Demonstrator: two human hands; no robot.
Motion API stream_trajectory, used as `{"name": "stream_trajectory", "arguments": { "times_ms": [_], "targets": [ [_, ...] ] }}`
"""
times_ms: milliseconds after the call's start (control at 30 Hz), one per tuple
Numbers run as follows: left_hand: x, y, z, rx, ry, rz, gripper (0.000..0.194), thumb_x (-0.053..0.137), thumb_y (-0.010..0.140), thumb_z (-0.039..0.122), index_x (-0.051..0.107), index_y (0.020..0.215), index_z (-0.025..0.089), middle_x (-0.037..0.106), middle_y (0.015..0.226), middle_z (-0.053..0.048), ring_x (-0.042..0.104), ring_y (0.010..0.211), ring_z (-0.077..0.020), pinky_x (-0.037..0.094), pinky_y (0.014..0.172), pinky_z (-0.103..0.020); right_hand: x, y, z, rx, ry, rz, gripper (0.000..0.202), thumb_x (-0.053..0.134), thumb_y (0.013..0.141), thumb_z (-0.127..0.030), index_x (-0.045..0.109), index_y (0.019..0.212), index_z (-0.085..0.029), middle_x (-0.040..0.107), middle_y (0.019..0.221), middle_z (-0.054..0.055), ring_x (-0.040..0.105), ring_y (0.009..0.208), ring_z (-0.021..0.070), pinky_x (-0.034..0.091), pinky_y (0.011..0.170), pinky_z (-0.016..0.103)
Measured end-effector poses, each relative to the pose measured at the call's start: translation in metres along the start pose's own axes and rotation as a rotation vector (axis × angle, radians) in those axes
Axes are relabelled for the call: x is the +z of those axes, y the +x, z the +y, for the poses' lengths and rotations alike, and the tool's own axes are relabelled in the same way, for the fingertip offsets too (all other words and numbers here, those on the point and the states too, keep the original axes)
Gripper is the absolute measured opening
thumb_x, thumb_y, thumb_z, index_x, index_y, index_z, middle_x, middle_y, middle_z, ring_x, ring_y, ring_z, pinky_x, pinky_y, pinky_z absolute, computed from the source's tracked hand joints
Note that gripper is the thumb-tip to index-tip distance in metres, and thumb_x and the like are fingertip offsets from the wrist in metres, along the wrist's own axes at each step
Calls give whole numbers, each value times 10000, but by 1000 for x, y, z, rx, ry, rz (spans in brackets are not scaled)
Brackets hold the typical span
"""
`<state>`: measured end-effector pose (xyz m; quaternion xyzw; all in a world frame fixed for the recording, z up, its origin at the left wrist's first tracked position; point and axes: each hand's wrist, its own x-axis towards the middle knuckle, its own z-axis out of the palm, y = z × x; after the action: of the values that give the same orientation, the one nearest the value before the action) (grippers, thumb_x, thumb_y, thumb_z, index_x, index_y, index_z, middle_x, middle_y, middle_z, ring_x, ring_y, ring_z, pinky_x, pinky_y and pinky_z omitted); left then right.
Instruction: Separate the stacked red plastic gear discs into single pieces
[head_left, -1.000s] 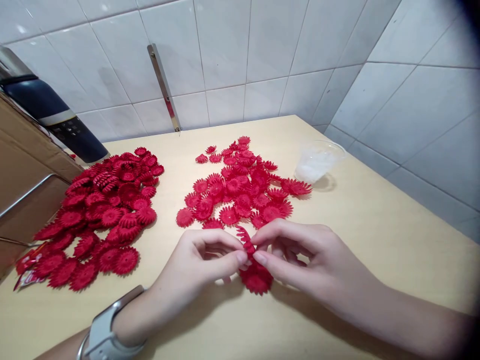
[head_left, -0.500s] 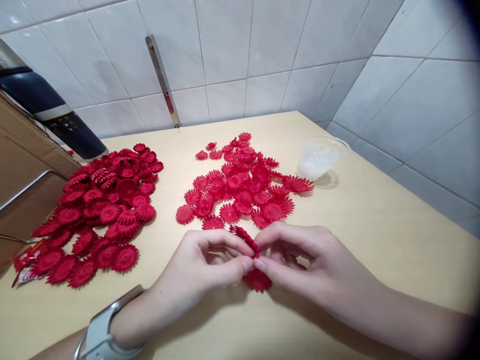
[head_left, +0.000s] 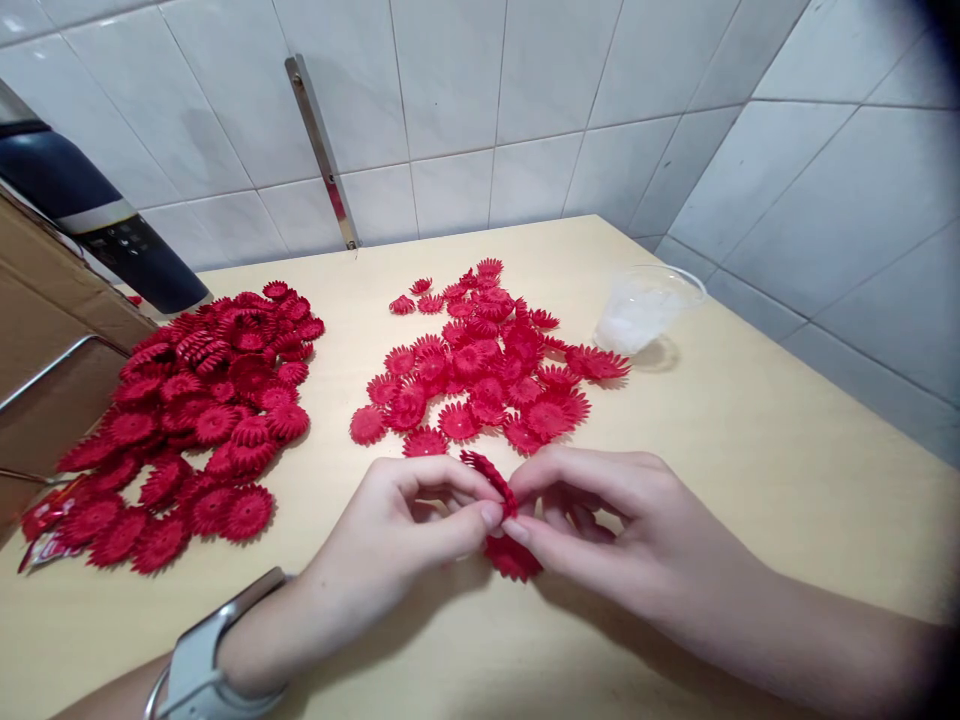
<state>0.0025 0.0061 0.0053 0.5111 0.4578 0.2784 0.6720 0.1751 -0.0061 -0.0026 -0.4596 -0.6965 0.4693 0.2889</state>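
Observation:
Between my two hands is a red scalloped flower piece (head_left: 487, 472), tilted on edge. My left hand (head_left: 431, 515) pinches it from the left with thumb and forefinger, and my right hand (head_left: 600, 510) pinches it from the right; the fingertips nearly meet. Another red flower piece (head_left: 513, 558) shows just below the fingertips; whether it is joined to the upper one cannot be made out. Beyond my hands lies a loose spread of red flower pieces (head_left: 487, 390). A denser pile of the same red pieces (head_left: 217, 424) is at the left.
A clear plastic cup (head_left: 641, 308) with whitish contents stands at the right back of the table (head_left: 787, 480). At the left are a cardboard box (head_left: 52, 290), a dark bottle (head_left: 135, 255) and a small red wrapper (head_left: 49, 520). Tiled walls border the table.
The camera view has shifted slightly. Both hands keep their pinch on the red flower piece, with hardly any movement of the fingers.

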Motion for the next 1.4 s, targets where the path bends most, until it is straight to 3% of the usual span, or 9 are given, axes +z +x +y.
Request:
{"name": "stream_trajectory", "arguments": {
  "times_ms": [200,433,533,633,733,1033,1200,1400],
  "targets": [
    [-1,0,-4,2,32,19,62,615,698,155,612,637,147,587,576,21,509,526,-85,391,505,-182,1,-1,1,22,7,5,78,583,742,-223,595,816,-199,494,512,-42,398,448,92,322,418,202],
    [-2,0,-6,-3,-24,-44,73,642,685,120,620,622,150,610,607,32,521,566,-75,396,542,-172,2,-1,-1,49,73,-34,60,600,722,-236,617,747,-184,413,479,-57,370,435,79,287,402,198],
    [-1,0,-3,-49,-88,-55,79,650,689,112,641,622,153,618,598,34,521,546,-63,394,526,-160,1,-1,-1,103,168,-59,105,613,730,-283,615,730,-178,443,499,-46,376,450,79,282,402,198],
    [0,0,0,-35,-146,-60,103,644,704,97,668,631,166,634,600,38,530,547,-52,392,528,-142,-1,1,0,174,403,-90,111,605,755,-294,613,753,-182,546,579,-20,451,501,83,333,440,191],
    [-1,1,0,-31,-147,-38,101,651,710,114,682,636,176,635,585,38,509,520,-43,367,490,-130,-3,3,2,212,615,-103,106,572,787,-276,609,752,-183,561,550,-31,486,491,76,347,444,181],
    [2,2,-2,-43,-154,19,92,652,697,162,644,608,140,558,554,31,430,483,-44,339,457,-140,-6,7,6,239,626,-42,83,560,747,-217,582,688,-163,456,431,-64,382,388,61,306,395,191],
    [-1,4,4,-29,41,182,88,625,701,186,617,629,136,569,594,23,439,511,-53,331,469,-144,-12,11,5,249,505,59,98,537,709,-151,534,611,-158,524,507,-35,376,414,51,281,398,183],
    [-14,12,11,68,354,297,111,585,724,207,608,648,128,559,573,25,446,476,-62,353,469,-164,-19,18,10,232,390,157,130,518,677,-118,509,554,-157,422,431,-70,343,410,49,248,401,184]
  ]
}}
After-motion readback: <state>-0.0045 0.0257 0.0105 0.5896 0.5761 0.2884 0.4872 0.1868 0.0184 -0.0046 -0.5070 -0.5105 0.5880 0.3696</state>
